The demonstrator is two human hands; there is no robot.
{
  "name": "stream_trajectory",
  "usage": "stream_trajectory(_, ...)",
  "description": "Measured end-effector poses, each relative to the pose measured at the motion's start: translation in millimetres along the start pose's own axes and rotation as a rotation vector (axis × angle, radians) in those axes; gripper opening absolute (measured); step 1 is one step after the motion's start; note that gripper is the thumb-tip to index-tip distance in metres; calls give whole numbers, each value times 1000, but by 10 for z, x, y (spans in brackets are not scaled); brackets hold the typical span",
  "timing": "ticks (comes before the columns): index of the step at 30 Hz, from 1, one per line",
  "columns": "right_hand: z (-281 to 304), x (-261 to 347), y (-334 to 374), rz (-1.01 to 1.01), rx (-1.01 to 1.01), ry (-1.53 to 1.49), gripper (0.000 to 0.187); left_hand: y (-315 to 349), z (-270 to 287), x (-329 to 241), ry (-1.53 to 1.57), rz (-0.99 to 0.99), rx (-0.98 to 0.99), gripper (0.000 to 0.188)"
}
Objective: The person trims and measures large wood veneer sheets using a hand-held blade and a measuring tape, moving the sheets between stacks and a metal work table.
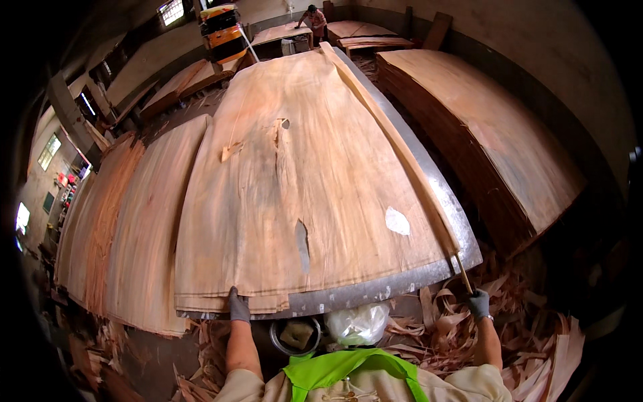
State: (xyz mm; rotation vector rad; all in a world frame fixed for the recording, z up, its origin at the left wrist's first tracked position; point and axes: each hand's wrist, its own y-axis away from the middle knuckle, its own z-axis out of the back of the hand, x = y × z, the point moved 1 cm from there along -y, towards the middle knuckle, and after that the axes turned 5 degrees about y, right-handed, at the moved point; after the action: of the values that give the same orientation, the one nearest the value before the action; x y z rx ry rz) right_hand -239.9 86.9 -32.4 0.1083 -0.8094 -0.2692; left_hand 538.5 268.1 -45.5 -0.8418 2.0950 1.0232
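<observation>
A wide, pale wood veneer sheet (348, 181) lies on a metal-edged table in front of me. It has a torn split and a few holes in its middle, and a white patch (397, 221) near its right side. My left hand (238, 305), in a grey glove, is closed on the near edge at the left, where several layers show. My right hand (479, 303), also gloved, is closed around a thin wooden stick (463, 273) at the near right corner. The stick's far end meets a long narrow veneer strip (395, 137) along the sheet's right side.
Veneer stacks stand left (151, 214) and right (495, 134) of the metal tabletop (375, 298). Below its near edge are a bucket (295, 335) and a clear plastic bag (358, 323). Wood shavings (462, 328) cover the floor. A person (315, 23) works at a far table.
</observation>
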Motion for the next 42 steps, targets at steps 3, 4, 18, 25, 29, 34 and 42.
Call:
stream_trajectory(3, 205, 53, 274, 16, 11, 64, 13, -13, -30, -10, 21, 7, -1, 49)
stream_trajectory(4, 240, 105, 355, 48, 15, 94, 12, -18, -30, -22, 2, 5, -38, 49)
stream_trajectory(18, -447, 365, 1851, -55, 53, -178, 20, -109, 106, 85, 138, 28, 127, 39)
stream_trajectory(25, -462, 710, 2119, -188, 118, -106, 17, -27, 128, 63, -13, -29, 88, 45)
stream_trajectory(29, -691, 653, 1345, 106, 33, 27, 23, 171, -260, 45, -180, -79, -91, 48)
stream_trajectory(34, -564, 1280, 246, 90, 97, -16, 29, 908, -1001, 439, -1202, -935, -306, 53)
stream_trajectory(42, 263, 822, -853, 95, 169, -120, 30, 2751, -3166, 2445, -1476, -921, 532, 62)
